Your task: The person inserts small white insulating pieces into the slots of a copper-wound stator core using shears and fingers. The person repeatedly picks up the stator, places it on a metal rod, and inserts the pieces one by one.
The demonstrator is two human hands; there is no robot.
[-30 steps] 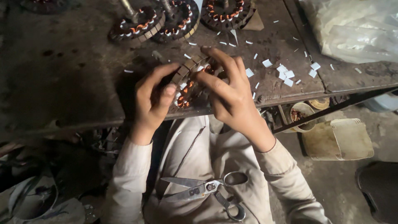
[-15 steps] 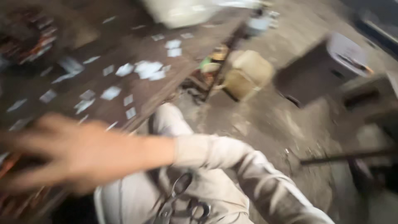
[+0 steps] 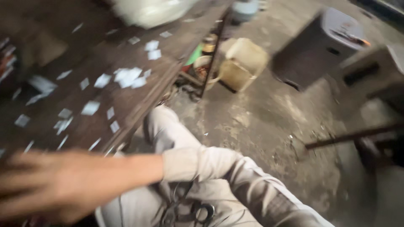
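My right hand [image 3: 63, 185] stretches across the lower left of the view, heavily blurred, its fingers pointing left past the frame edge. The blur hides whether it holds anything. Its pale sleeve [image 3: 202, 164] runs back to the lower right. My left hand is out of view. A pair of scissors [image 3: 185, 212] lies in my lap below the forearm. Above the hand is a dark workbench [image 3: 139, 105] strewn with several small white paper slips [image 3: 126, 77].
A yellowish plastic container [image 3: 244, 63] stands on the concrete floor [image 3: 261, 126] by the bench corner. A dark box with a grey lid [image 3: 324, 42] sits further right. A metal bar [image 3: 349, 136] crosses at the right. A pale plastic bag [image 3: 147, 10] rests on the bench's far end.
One second ago both hands held a wound motor stator over the bench. The view has since swung right toward the floor, and only my blurred right hand still shows.
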